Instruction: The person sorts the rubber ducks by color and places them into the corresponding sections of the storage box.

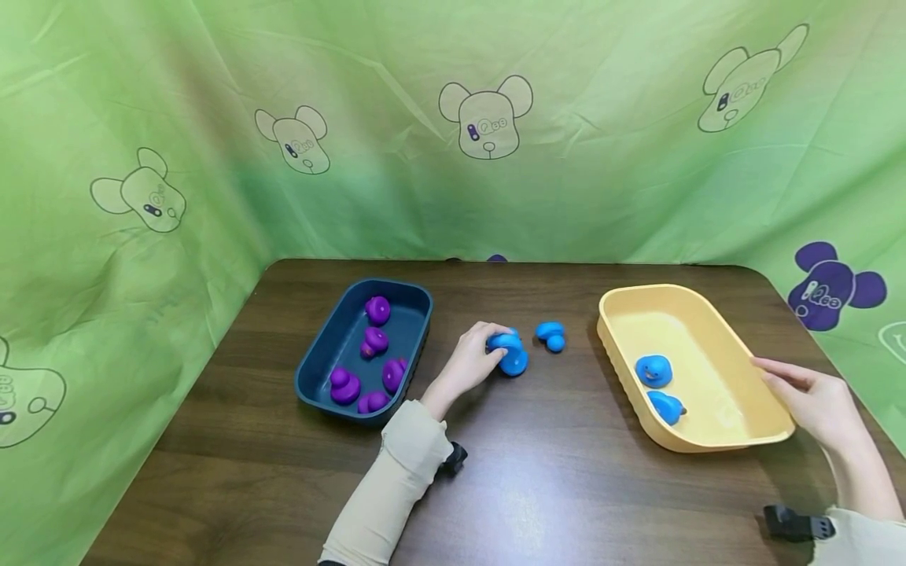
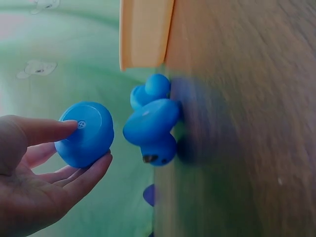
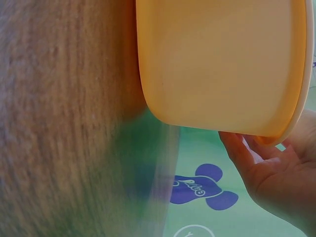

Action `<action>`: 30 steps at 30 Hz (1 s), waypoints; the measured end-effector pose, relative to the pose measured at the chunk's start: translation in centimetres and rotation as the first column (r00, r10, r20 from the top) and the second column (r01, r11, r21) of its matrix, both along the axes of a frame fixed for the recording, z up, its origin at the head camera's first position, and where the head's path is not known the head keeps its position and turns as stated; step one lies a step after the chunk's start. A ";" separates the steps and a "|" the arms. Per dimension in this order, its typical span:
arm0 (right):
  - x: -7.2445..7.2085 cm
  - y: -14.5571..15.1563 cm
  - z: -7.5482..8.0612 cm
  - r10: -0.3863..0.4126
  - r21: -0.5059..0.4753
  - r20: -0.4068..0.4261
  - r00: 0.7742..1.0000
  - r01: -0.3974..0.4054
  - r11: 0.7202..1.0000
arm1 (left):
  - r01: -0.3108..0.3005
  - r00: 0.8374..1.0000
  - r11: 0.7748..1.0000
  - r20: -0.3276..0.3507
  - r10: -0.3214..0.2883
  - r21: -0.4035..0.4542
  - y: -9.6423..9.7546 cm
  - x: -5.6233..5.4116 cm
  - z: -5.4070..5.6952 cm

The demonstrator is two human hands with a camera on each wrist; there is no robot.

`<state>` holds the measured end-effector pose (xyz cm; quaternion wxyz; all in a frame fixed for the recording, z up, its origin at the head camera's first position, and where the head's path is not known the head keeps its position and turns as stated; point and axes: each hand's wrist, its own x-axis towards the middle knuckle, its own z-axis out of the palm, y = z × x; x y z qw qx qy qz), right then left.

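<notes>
Green cloth [image 1: 396,196] hangs behind the bench [image 1: 283,487] as my left hand [image 1: 467,362] pinches one blue duck [image 2: 94,143] near two others [image 2: 153,123], my right hand [image 1: 824,409] gripping the yellow tub [image 1: 708,346]; I judge this a pick-up, the next move calling for clearance from those neighbours.

Your head view is bright and mostly sharp, with white glare on the near part of the dark brown wood-grain bench [image 1: 524,440] and soft shadow beside the pale yellow rectangular plastic tray [image 1: 708,354]. Your wrist views look dimmer and hazier: the bench blurs in both, smeared with green reflections of the printed green fabric backdrop [image 1: 396,196].
</notes>
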<state>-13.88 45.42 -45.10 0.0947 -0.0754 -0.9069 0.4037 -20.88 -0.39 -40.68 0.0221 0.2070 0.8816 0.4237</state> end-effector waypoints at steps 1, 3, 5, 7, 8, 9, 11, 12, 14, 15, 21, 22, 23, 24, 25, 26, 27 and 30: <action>-0.1 0.3 -0.3 0.008 0.014 -0.002 1.000 -0.008 1.000 | 0.000 1.000 1.000 -0.001 0.000 0.003 0.2 0.0 0.1; -0.2 0.4 -0.4 0.010 0.015 -0.002 1.000 -0.010 1.000 | 0.002 1.000 1.000 -0.001 -0.002 0.009 0.5 0.0 0.2; 0.0 0.0 0.0 0.010 0.016 0.003 1.000 -0.010 1.000 | 0.007 1.000 1.000 -0.005 -0.007 0.015 0.8 -0.1 0.3; 0.3 -0.7 0.7 0.006 -0.001 0.012 1.000 -0.006 1.000 | 0.015 1.000 1.000 -0.006 -0.015 0.022 1.1 -0.1 0.4; 0.4 -1.0 1.0 0.013 -0.004 0.011 1.000 -0.013 1.000 | 0.019 1.000 0.999 -0.008 -0.019 0.029 1.3 -0.1 0.4; 0.6 -1.2 1.2 0.018 -0.009 0.013 1.000 -0.018 1.000 | 0.023 1.000 0.999 -0.012 -0.023 0.033 1.4 -0.1 0.5; 0.6 -1.4 1.4 0.013 -0.011 0.015 1.000 -0.013 1.000 | 0.031 0.999 0.999 -0.020 -0.030 0.039 1.7 -0.1 0.6; 0.6 -1.3 1.3 0.008 -0.011 0.019 1.000 -0.008 1.000 | 0.034 0.999 0.999 -0.024 -0.033 0.041 1.8 -0.1 0.7; 0.3 -0.6 0.7 0.015 -0.005 0.021 1.000 -0.015 1.000 | 0.040 0.999 0.998 -0.029 -0.039 0.041 2.1 -0.1 0.8; 0.2 -0.3 0.3 0.010 -0.001 0.021 1.000 -0.010 1.000 | 0.042 0.999 0.998 -0.032 -0.041 0.040 2.3 -0.1 0.8; -0.3 0.7 -0.8 0.004 0.019 0.022 1.000 -0.005 1.000 | 0.057 0.998 0.998 -0.043 -0.056 0.031 3.3 -0.1 1.0; -0.1 0.4 -0.5 0.009 0.015 0.026 1.000 -0.009 1.000 | 0.061 0.997 0.998 -0.046 -0.060 0.027 3.5 -0.1 1.0; 0.0 0.3 -0.3 0.010 0.018 0.023 1.000 -0.011 1.000 | 0.065 0.997 0.998 -0.051 -0.064 0.023 3.6 -0.2 1.1; 0.2 -0.2 0.2 0.014 0.015 0.027 1.000 -0.014 1.000 | 0.069 0.996 0.997 -0.057 -0.068 0.020 3.8 -0.2 1.1; 0.4 -0.6 0.7 0.011 0.019 0.027 1.000 -0.012 1.000 | 0.074 0.995 0.997 -0.062 -0.073 0.023 4.0 -0.2 1.1; 0.3 -0.4 0.4 0.006 0.026 0.025 1.000 -0.006 1.000 | 0.079 0.994 0.997 -0.071 -0.077 0.025 4.2 -0.3 1.1; 0.5 -0.8 0.9 0.010 0.020 0.028 1.000 -0.010 1.000 | 0.085 0.994 0.996 -0.073 -0.082 0.029 4.4 -0.3 1.1; 0.3 -0.6 0.7 0.011 0.022 0.024 1.000 -0.012 1.000 | 0.095 0.992 0.995 -0.088 -0.091 0.042 4.9 -0.3 1.1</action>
